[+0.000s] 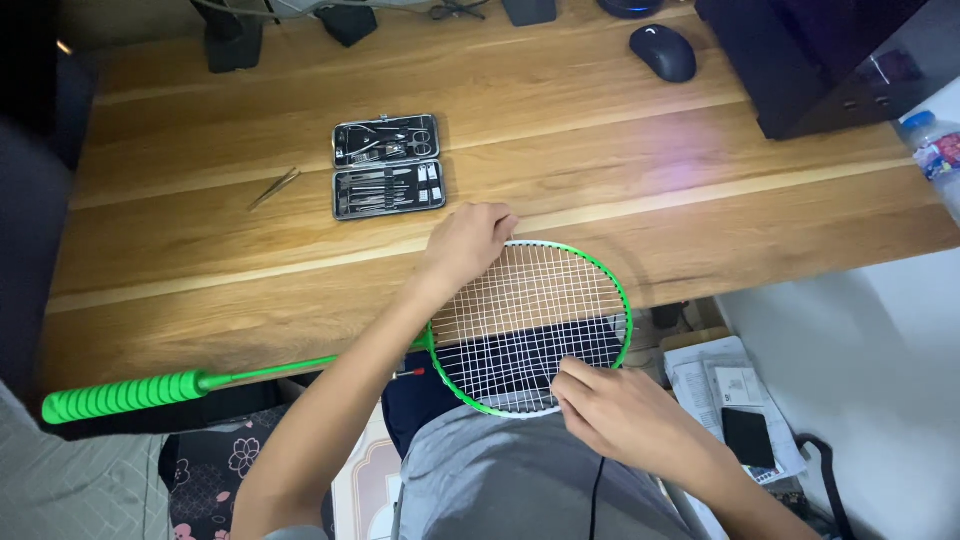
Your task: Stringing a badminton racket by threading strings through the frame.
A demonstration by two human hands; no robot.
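Across the near edge of the wooden desk (600, 170) lies a green badminton racket (530, 325), its long axis running left to right: the ribbed green grip (120, 396) points away to the person's left, clear of the desk edge, and the strung head sits half over the desk edge and half over the lap. At the far rim of that head the left hand (468, 240) rests with fingers curled down onto the frame and top strings. At the near rim the right hand (615, 410) has fingertips pinched together on the strings by the frame; whether it grips something small there I cannot tell. Both hands lie at the head end, well apart from the grip. Beyond the racket head, farther onto the desk, an open manicure kit (387, 166) lies with tweezers (274, 187) just to its left
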